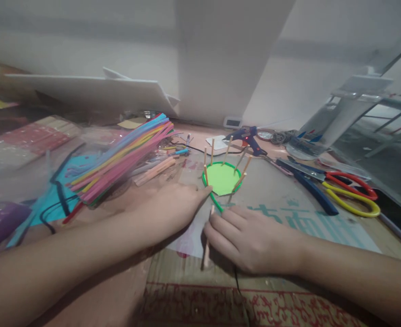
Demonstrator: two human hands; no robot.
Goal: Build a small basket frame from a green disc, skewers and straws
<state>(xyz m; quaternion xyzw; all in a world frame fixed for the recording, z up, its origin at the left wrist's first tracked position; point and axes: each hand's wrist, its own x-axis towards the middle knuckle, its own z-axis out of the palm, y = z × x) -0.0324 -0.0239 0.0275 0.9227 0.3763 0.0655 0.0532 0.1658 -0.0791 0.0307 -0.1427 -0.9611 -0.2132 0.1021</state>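
A light green disc (221, 178) with several upright wooden sticks around its edge stands on the table in front of me. A green pipe cleaner (216, 203) runs around its rim, and its loose end comes toward me. My left hand (178, 206) is closed at the disc's near left edge, fingertips pressed on the pipe cleaner beside a stick. My right hand (251, 236) is closed around the pipe cleaner's loose end; its fingertips are partly hidden. Another wooden stick (206, 254) lies by the right hand's fingers, partly covered by them.
Colourful pipe cleaners (125, 159) lie in a bundle at left, near wooden sticks (155, 171). A blue glue gun (246, 138) with a red light lies behind the disc. At right are scissors (350, 193), blue-handled pliers (309, 186) and a clear water container (326, 122).
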